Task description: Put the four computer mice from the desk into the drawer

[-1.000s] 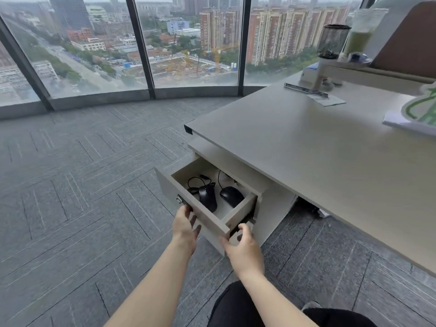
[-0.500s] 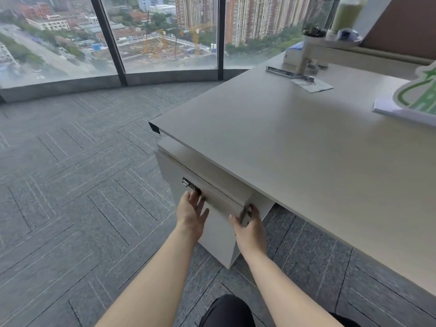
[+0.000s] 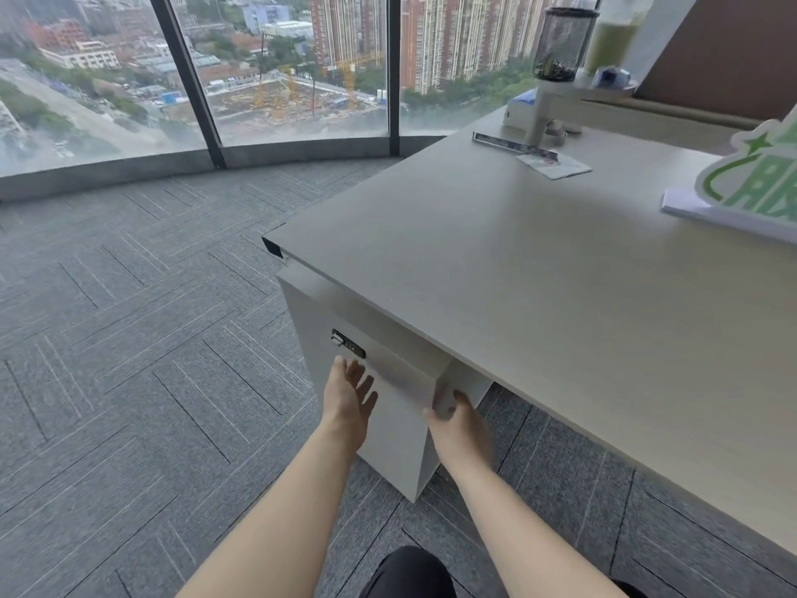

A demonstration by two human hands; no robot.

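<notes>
The white drawer [image 3: 388, 364] under the beige desk [image 3: 539, 287] is pushed fully in, its front flush with the cabinet. No computer mouse is in view; the drawer's inside is hidden. My left hand [image 3: 348, 392] lies flat, fingers spread, against the drawer front just below the black lock [image 3: 347, 344]. My right hand [image 3: 457, 418] rests at the drawer front's lower right corner, fingers curled against its edge.
At the desk's far end stand a white shelf [image 3: 556, 97] with a mesh pen cup [image 3: 560, 45], a ruler [image 3: 513, 143] and a card [image 3: 554, 166]. A green-and-white sign [image 3: 750, 187] sits at the right. Grey carpet [image 3: 151, 338] and tall windows lie to the left.
The drawer, open a second ago with black mice inside, has been pushed shut by both hands. The view has shifted closer to the desk.
</notes>
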